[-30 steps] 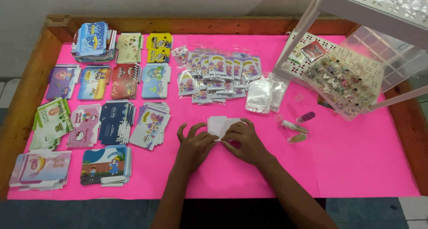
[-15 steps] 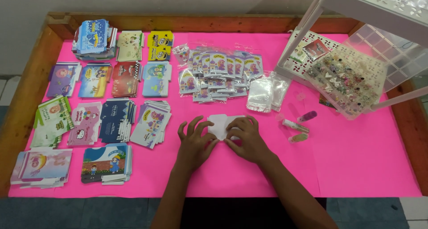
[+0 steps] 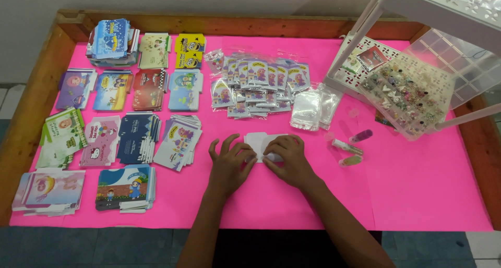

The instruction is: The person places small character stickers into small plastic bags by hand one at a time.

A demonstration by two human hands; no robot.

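A small white paper piece (image 3: 259, 141) lies on the pink table cover (image 3: 417, 184) near the front middle. My left hand (image 3: 229, 161) presses on its left side with fingers spread. My right hand (image 3: 287, 156) lies over its right part, fingers curled down onto it. Most of the white piece is hidden beneath both hands; only its upper edge shows.
Stacks of colourful printed cards (image 3: 135, 137) fill the left half. Small packaged cards (image 3: 258, 83) and clear plastic bags (image 3: 308, 109) lie behind my hands. Little glitter vials (image 3: 352, 148) sit to the right. A white rack (image 3: 443, 7) and a compartment box of beads (image 3: 412, 90) stand at the right.
Both hands stayed on the white paper piece, shifting slightly and pressing it flatter. Nothing else on the table moved.
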